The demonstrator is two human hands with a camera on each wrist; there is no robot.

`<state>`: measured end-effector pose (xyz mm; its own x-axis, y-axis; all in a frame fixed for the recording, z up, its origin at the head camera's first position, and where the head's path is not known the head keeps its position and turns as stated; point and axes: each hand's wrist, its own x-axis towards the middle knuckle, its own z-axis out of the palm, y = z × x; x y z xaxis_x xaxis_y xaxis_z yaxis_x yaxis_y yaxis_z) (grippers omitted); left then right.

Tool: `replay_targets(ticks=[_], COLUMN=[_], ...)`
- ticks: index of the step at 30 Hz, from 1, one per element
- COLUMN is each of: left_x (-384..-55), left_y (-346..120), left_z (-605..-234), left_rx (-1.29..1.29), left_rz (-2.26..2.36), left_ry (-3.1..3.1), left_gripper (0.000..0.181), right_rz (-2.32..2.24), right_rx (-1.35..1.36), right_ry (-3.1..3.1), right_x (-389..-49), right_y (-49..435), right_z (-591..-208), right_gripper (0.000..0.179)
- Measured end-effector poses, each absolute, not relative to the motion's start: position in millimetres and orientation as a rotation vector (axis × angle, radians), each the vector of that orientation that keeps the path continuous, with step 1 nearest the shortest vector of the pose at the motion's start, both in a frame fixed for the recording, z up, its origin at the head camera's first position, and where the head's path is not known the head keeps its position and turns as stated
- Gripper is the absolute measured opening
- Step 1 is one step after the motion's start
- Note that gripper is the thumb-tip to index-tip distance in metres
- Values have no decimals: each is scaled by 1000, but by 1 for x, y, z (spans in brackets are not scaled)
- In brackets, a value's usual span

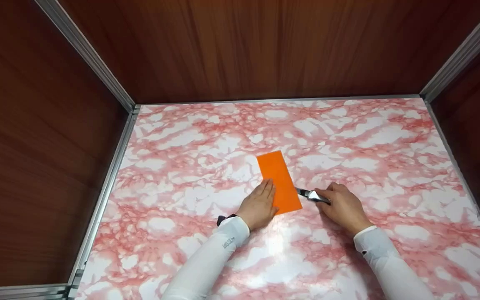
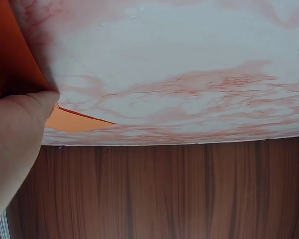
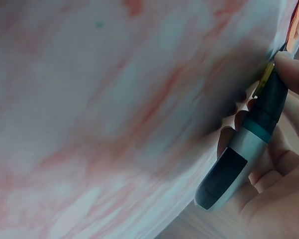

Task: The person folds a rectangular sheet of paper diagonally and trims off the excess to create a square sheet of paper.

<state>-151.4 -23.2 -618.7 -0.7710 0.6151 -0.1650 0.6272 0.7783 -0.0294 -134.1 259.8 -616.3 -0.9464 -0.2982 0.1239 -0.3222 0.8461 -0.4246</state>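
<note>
A folded orange sheet of paper (image 1: 281, 175) lies at a slant near the middle of the table. Its layers part at the edge by the thumb in the left wrist view, where a lighter orange part (image 2: 77, 121) shows. My left hand (image 1: 258, 205) rests on the paper's left side, fingers extended, thumb near the lower end. In my right hand (image 1: 344, 207) I grip a utility knife (image 1: 316, 196) with a silver and black handle. Its tip meets the paper's right edge; whether it lies between the layers I cannot tell. The right wrist view shows the handle (image 3: 253, 139) along the fingers.
The table (image 1: 190, 166) has a red and white marbled cover. Dark wood-grain panels (image 1: 240, 50) stand at the back and both sides, joined by metal rails (image 1: 102, 71). Table surface surrounds the paper on all sides.
</note>
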Motion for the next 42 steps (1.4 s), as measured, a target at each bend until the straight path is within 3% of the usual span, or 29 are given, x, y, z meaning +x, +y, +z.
replay_targets(ticks=[20, 42], left_x=[-153, -152], left_y=[-21, -22], left_z=[-624, -625], left_rx=[997, 1019], left_rz=[-145, -112], left_ry=[2858, 2888], left_gripper=[66, 64], right_rz=[712, 760], right_rx=[386, 434], right_ry=[-2969, -2978], right_x=[-132, -149], right_y=[265, 247], right_z=[-619, -616], right_gripper=[46, 42])
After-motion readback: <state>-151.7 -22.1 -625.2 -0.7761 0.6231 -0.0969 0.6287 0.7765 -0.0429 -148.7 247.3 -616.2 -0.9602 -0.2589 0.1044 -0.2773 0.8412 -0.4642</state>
